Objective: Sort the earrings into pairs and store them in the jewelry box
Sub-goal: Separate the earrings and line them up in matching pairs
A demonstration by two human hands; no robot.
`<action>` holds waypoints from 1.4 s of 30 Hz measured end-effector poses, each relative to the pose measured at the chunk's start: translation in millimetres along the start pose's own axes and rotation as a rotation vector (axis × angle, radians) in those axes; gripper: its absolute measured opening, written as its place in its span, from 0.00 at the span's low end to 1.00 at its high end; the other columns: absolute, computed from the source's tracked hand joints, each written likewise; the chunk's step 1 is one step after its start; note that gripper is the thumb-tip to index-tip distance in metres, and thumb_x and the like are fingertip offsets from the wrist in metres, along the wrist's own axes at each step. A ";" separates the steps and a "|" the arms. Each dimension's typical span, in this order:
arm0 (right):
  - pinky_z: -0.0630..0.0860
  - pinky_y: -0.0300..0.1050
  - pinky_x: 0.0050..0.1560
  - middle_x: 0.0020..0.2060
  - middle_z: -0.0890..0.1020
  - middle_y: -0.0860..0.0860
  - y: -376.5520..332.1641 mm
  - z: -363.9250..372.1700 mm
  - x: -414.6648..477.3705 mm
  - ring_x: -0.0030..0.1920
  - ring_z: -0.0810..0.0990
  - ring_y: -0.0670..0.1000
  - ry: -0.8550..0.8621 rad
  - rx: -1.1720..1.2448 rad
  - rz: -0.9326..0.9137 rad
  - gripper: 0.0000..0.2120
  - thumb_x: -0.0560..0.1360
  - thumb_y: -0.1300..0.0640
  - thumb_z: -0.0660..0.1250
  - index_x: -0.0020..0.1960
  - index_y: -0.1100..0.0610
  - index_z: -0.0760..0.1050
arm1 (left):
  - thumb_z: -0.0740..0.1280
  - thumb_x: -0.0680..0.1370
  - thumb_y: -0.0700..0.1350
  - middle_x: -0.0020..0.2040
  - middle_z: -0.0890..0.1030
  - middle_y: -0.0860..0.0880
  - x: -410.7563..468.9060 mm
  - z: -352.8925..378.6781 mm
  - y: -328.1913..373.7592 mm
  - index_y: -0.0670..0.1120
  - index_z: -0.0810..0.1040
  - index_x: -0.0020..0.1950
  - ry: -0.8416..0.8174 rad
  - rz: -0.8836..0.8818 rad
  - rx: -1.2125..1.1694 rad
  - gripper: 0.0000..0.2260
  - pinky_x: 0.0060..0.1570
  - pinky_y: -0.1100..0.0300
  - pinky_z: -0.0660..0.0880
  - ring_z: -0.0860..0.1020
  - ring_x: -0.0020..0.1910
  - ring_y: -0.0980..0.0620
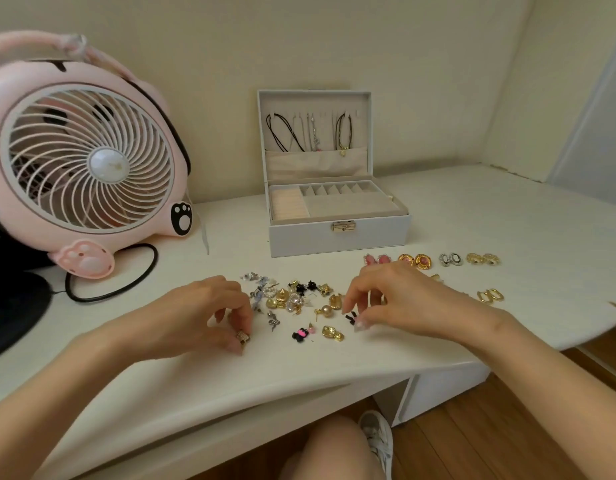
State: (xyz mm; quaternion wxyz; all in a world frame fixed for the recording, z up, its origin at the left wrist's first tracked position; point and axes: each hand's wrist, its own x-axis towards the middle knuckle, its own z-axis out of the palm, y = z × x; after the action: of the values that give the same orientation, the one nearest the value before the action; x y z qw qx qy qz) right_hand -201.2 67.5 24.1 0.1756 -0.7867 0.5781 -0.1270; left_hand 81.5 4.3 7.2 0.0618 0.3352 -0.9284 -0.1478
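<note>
While left hand [209,313] pinches a gold earring [242,336] and right hand [396,299] a black earring [350,318], seek twins between them.

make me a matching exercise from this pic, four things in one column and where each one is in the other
1 pink fan
2 necklaces
3 gold hoops
4 gold earring

A pinched by the left hand
B far left of the table
C hanging in the jewelry box lid
D right of the right hand

Pairs: 1-B, 2-C, 3-D, 4-A
</note>
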 end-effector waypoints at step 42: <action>0.69 0.42 0.43 0.45 0.72 0.45 -21.0 28.6 31.1 0.49 0.74 0.47 0.141 -0.200 -0.033 0.08 0.73 0.52 0.68 0.51 0.48 0.78 | 0.68 0.74 0.49 0.36 0.78 0.56 6.7 5.7 13.0 0.55 0.75 0.39 0.424 -0.104 -0.093 0.04 0.38 0.67 0.68 0.73 0.41 0.55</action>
State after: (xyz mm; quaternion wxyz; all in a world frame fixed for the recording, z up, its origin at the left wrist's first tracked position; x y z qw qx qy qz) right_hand -162.2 47.2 7.0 0.0530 -0.7988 0.5857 -0.1265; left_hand 67.3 10.9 6.0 0.2632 0.4031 -0.8683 -0.1195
